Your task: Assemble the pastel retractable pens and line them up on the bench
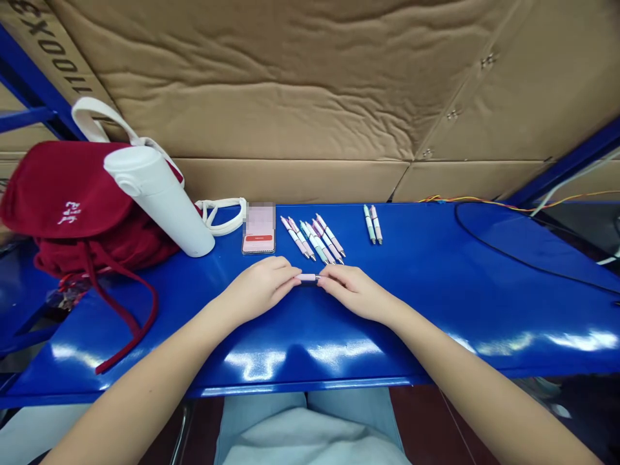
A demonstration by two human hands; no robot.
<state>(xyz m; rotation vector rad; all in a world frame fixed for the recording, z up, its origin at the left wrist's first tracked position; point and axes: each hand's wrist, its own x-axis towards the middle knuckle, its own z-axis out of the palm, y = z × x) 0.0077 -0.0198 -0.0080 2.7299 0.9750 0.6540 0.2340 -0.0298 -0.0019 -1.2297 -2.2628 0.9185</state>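
A pink pen lies level between my two hands, just above the blue tabletop. My left hand pinches its left end, and the fingers hide that part. At the pen's metal tip, my right hand has its thumb and fingers closed. Right behind my hands, several pastel pens lie slanted in a loose group. Further right, a mint-green pen and a pink-and-beige pen lie side by side.
A phone lies left of the pens. Beyond it a white bottle leans against a red bag with a white strap. Cardboard walls the back of the blue table. A black cable crosses the right side.
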